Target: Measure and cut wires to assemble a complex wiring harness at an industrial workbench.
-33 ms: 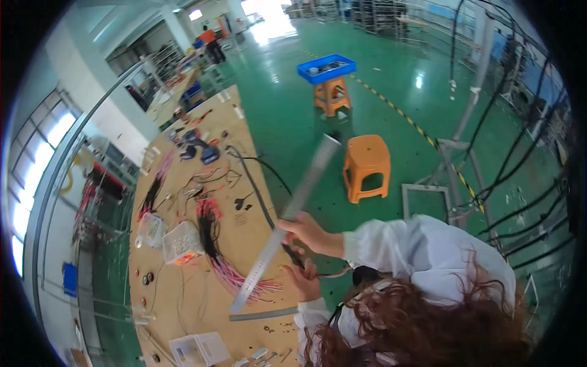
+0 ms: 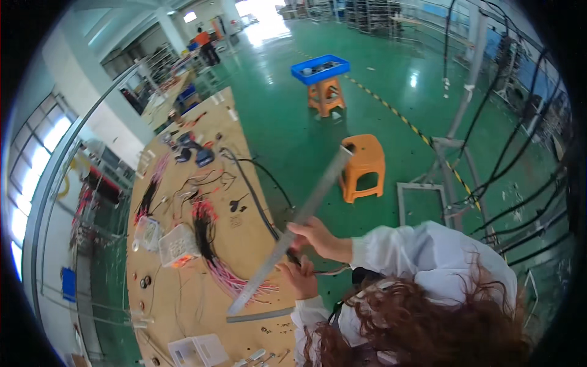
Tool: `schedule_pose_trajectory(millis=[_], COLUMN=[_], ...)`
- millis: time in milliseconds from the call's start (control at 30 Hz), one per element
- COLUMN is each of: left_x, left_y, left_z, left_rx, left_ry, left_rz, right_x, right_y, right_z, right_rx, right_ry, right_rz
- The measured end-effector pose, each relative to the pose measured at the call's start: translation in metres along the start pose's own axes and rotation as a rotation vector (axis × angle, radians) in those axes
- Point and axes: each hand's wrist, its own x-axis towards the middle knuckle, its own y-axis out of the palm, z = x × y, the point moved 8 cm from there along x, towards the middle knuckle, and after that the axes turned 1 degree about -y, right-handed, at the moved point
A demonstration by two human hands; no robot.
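My right hand [image 2: 321, 240], the upper one, is closed on a long steel ruler [image 2: 269, 264]. Slanting over the table edge, the ruler has its low end above the bench and its far end near the orange stool. Just below it, my left hand [image 2: 298, 278] is closed around a black cable [image 2: 293, 258] whose thinner wires trail off to the right. A thick black cable [image 2: 260, 211] runs across the bench towards my hands; the ruler and fingers hide where it ends. Beside the ruler's low end lies a bundle of pink and black wires [image 2: 223, 269], and below that a grey strip [image 2: 260, 315].
On the wooden table [image 2: 238, 183] are white bins [image 2: 178, 244] of small parts, an open clear box [image 2: 199, 350] and a cordless drill [image 2: 203, 157]. An orange stool [image 2: 365, 160] and a blue tray [image 2: 320, 69] on another stool stand beyond. Black cables [image 2: 520, 159] hang at right.
The ruler has swung slightly, its far end moving right and down towards the orange stool. Both hands keep their hold, and the whole view has shifted a little.
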Motion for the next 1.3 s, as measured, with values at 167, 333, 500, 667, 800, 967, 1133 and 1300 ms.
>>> schedule_pose_trajectory(millis=[167, 333, 500, 667, 800, 967, 1133, 1300], left_x=[-0.001, 0.023, 0.027, 0.034, 0.031, 0.034, 0.03, 0.032], left_y=[0.03, 0.027, 0.032, 0.033, 0.063, 0.008, 0.014, 0.008], left_z=[0.031, 0.07, 0.078, 0.094, 0.104, 0.127, 0.138, 0.144], left_rx=[0.178, 0.24, 0.248, 0.313, -0.026, -0.012, 0.097, 0.136], left_ry=[-0.103, -0.13, -0.145, -0.167, -0.184, -0.235, -0.137, -0.136], left_rz=[-0.171, -0.142, -0.131, -0.158, 0.097, 0.057, -0.001, -0.009], right_x=[-0.088, -0.141, -0.128, -0.091, -0.126, -0.195, -0.254, -0.266], right_y=[-0.078, -0.1, -0.126, -0.177, -0.211, -0.265, -0.29, -0.29], right_z=[-0.009, -0.003, 0.13, 0.029, 0.038, 0.045, 0.017, 0.01], right_rx=[0.335, 0.082, -1.142, -1.16, -0.874, -0.88, -0.852, -0.828], right_ry=[0.033, 0.387, -0.922, 0.002, 0.115, 0.13, 0.35, 0.384], right_rz=[-0.253, 0.157, -0.053, 0.392, 0.238, -0.032, -0.048, -0.026])
